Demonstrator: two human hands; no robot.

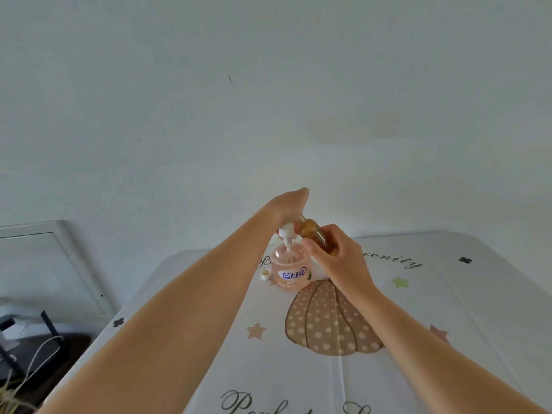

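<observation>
Ok, near end first: table (448, 309) w/ a printed cloth, big dotted pumpkin (325, 321) in the middle. Just past the pumpkin, the right hand (340, 261) is wrapped round the amber bottle (313, 236), fingers and thumb closed on its lower body. The bottle is off the table and tilted, neck pointing up and away toward the other hand. It looks like glass or hard plastic, smooth and probably slick, so the mid-body grip is the right spot. Holding it by the neck would give less control of the tilt.

Right beside it the pink soap bottle (291, 270) stands upright on the cloth, partly filled. I'd guess it's light, soft-walled plastic and will tip if nudged, as no hand is on its body. A small cap (265, 274) sits on the cloth just left of it.

Above its mouth is the white pump (286, 232), lifted, w/ its tube hanging down into the bottle. The left hand (291, 204) comes down on the pump from above. Its fingers are hidden under the hand, but they seem closed on the pump head. The pump is stiff and light. The tube is thin and could drip or flick soap.

Farther back, a plain wall (268, 100). A white frame (74, 264) leans on it, far left.
</observation>
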